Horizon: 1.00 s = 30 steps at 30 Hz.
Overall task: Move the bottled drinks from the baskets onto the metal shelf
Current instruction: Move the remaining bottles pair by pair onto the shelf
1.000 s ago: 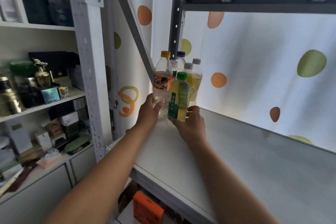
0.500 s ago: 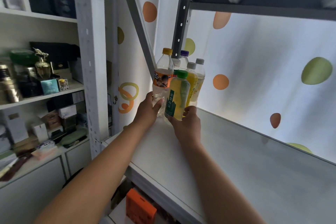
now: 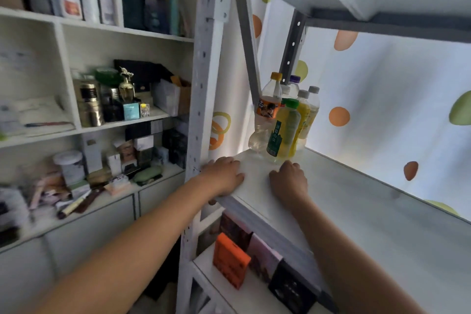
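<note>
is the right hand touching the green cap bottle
Apart. The head view shows bare shelf between the right hand and the green cap bottle.

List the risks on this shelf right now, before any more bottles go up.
1. The bottles stand packed together in the back left corner; the green-capped bottle and the orange-capped bottle are the front ones, so a push from a new bottle could topple several.
2. Both hands lie near the cluster: the right hand sits just in front of the green-capped bottle, and a quick lift might clip it.
3. The left hand lies at the metal shelf edge, where it could catch the upright post.
</note>
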Motion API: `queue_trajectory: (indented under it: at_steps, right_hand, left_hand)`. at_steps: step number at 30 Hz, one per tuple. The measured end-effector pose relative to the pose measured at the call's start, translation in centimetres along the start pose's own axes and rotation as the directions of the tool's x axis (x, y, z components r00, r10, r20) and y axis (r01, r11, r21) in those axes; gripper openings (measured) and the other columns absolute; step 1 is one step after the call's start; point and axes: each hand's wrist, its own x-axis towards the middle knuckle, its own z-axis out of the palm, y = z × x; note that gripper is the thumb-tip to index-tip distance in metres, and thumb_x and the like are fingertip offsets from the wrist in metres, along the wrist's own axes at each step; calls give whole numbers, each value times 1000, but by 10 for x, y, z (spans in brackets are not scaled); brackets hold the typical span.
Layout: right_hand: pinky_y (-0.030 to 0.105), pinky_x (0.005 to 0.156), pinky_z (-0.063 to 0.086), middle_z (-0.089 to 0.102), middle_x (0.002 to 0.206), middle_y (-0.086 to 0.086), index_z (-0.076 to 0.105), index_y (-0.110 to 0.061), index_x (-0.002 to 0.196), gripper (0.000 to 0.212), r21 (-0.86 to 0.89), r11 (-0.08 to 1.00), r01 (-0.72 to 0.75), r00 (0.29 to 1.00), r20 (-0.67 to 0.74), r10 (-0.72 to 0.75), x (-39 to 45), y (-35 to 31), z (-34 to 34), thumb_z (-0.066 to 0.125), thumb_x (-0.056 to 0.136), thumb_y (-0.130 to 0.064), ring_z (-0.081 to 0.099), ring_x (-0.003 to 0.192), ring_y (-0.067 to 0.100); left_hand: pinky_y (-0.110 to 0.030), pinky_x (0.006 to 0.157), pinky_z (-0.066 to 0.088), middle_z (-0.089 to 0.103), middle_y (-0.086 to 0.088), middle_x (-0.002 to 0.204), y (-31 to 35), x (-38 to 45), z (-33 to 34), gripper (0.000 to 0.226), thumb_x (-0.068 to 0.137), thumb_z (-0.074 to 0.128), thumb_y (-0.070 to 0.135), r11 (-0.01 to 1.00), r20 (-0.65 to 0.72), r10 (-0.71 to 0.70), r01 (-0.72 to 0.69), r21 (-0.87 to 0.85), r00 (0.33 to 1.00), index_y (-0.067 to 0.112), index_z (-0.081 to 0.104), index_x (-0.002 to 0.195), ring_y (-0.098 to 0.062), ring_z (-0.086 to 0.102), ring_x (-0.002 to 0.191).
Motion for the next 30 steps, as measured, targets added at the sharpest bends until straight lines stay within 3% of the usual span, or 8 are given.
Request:
queue_trajectory:
  at_steps: [3, 7, 11, 14, 18, 21, 25, 30]
  right_hand:
    - [41, 98, 46, 59, 123, 16, 56, -7, 118, 35, -51, 996, 67, 996, 54, -65, -48, -26, 8, 42, 96, -29, 57, 112, 35]
    - [37, 90, 46, 63, 114, 14, 58, -11, 100, 22, -35, 976, 215, 974, 75, -212, -118, -79, 27, 44, 93, -26, 60, 105, 34]
    - [40, 106, 37, 54, 139, 10, 53, -11, 135, 42, 4, 890, 455, 889, 50, -455, -191, -137, 65, 48, 97, -28, 47, 129, 32]
    - [39, 109, 33, 50, 144, 10, 48, -12, 138, 45, 45, 800, 598, 798, 58, -599, -243, -196, 98, 51, 94, -25, 41, 135, 29]
    - [38, 118, 24, 45, 149, 12, 47, -9, 143, 51, 96, 578, 811, 572, 85, -816, -322, -282, 143, 54, 95, -24, 35, 141, 28]
    - [38, 120, 19, 45, 151, 11, 47, -9, 144, 52, 159, 404, 901, 392, 101, -914, -390, -344, 173, 55, 95, -24, 33, 144, 27]
    - [41, 120, 20, 48, 148, 13, 50, -8, 142, 51, 247, 116, 962, 96, 91, -991, -478, -408, 202, 57, 93, -20, 37, 141, 30]
    - [44, 121, 20, 47, 150, 14, 46, -5, 145, 53, 410, -140, 901, -175, 49, -983, -594, -465, 230, 56, 96, -21, 38, 142, 30]
  left_hand:
    - [-40, 100, 40, 51, -12, 131, -15, -56, -11, 38, 102, 35, 35, 994, -32, 103, -104, -40, 994, 8, 54, 122, -29, 48, 122]
    - [-35, 104, 39, 44, -4, 146, -56, -141, -20, 42, 97, 49, 29, 986, -93, 157, -161, -34, 983, 17, 48, 137, -21, 42, 132]
    - [-35, 114, 26, 40, -6, 150, -122, -226, -28, 48, 98, 48, 28, 997, -223, 62, -49, 64, 973, 10, 43, 142, -22, 27, 143]
    - [-38, 118, 19, 35, -8, 153, -176, -298, -36, 52, 97, 49, 24, 990, -338, -57, 98, 104, 940, 10, 37, 145, -25, 21, 145]
    - [-39, 118, 18, 34, -5, 153, -242, -406, -45, 54, 92, 51, 21, 930, -419, -266, 346, 126, 868, 14, 38, 144, -25, 22, 144]
    - [-43, 119, 17, 32, -5, 154, -276, -492, -47, 56, 92, 52, 25, 847, -448, -439, 525, 85, 779, 15, 36, 145, -25, 19, 145]
    - [-41, 120, 12, 29, -5, 156, -304, -599, -48, 58, 93, 51, 26, 684, -513, -624, 730, 5, 589, 15, 34, 147, -25, 16, 147]
    - [-40, 118, 18, 34, -5, 154, -315, -726, -46, 52, 95, 49, 28, 471, -539, -763, 878, -84, 357, 15, 39, 144, -24, 22, 145]
